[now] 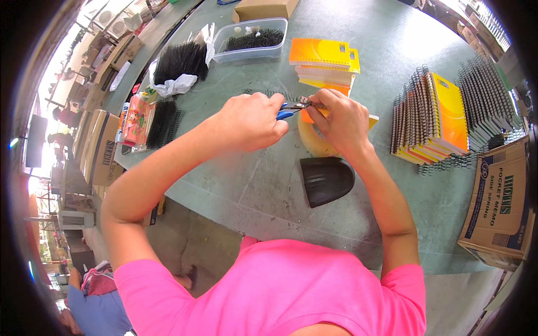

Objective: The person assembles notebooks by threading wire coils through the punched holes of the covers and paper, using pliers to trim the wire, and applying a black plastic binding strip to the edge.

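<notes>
Table (246, 190): grey-green, bearing a clear tub (249, 56).
Left hand (250, 124): closed around blue-handled pliers (284, 114), nearer the wearer than the tub.
Right hand (343, 119): fingertips bunched at the pliers' tip; grip cannot be told.
Dark coil (276, 94): between left hand and tub.
Notebooks (319, 52): orange-yellow, stacked right of tub.

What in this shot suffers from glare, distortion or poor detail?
Head view: glare whitens the far right of the table; head view: the left background is overexposed; head view: fisheye bending curves the table's near edge; head view: left hand and right hand read clearly, but the thin wire coil is hard to resolve.
</notes>
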A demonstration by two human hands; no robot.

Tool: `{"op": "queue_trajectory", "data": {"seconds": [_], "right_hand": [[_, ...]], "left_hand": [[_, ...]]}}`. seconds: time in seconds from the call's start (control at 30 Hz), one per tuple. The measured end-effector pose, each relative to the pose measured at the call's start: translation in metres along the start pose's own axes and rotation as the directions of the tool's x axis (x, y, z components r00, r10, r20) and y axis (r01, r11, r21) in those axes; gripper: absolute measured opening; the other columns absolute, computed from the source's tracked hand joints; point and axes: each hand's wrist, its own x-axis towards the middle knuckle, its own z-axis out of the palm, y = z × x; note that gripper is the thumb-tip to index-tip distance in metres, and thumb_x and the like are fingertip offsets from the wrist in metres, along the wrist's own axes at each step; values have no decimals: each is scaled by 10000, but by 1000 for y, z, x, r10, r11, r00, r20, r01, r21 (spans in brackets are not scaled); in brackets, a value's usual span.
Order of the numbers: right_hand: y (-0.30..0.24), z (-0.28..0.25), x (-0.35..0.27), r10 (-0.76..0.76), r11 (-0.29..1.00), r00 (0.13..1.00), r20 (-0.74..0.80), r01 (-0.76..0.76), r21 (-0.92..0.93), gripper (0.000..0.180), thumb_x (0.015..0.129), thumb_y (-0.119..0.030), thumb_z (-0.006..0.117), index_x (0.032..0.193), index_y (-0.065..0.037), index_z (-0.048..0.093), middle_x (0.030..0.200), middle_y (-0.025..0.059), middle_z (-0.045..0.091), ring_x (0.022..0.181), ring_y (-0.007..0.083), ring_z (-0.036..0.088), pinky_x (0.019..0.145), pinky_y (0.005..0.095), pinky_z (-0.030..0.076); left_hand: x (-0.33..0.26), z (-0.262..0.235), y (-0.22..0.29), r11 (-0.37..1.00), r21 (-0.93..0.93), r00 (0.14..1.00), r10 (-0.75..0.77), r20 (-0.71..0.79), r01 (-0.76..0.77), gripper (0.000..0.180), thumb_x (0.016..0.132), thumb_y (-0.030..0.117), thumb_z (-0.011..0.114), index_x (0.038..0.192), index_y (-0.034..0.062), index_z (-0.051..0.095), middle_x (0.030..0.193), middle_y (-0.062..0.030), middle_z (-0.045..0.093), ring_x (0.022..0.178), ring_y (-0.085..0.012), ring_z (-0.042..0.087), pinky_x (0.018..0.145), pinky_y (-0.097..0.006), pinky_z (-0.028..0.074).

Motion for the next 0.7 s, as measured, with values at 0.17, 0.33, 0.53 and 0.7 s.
{"op": "queue_trajectory", "data": {"seconds": [0.17,0.33,0.53,0.7], "right_hand": [[-3,4,-2,17,999,1000,-19,-18,-28,153,762,-231,659,746,-99,584,733,32,626,658,258,623,569,387,472],[-5,6,-4,30,999,999,-39,-31,-31,148,764,-220,646,746,-89,579,732,48,627,654,269,626,565,393,474],[0,2,1,10,995,999,-32,-14,-103,162,786,-220,644,843,-77,594,808,78,652,705,282,639,609,396,493],[-2,-32,-4,24,982,994,104,-4,-187,174,795,-146,673,941,-63,631,839,86,678,708,217,662,610,341,508]], "left_hand": [[9,-27,14,984,181,997,-12,74,-1,306,748,251,520,909,12,623,852,-180,659,817,-343,655,747,-430,522],[14,-28,13,936,331,993,111,31,-115,157,699,128,583,778,9,650,799,-178,659,759,-343,660,702,-412,530],[8,-11,-17,983,-19,965,184,190,-183,192,720,202,655,795,31,611,756,-151,649,716,-340,639,658,-419,508],[-19,98,-52,974,122,971,207,-123,-192,431,705,405,731,901,38,618,814,-146,635,785,-314,615,718,-401,484]]}}
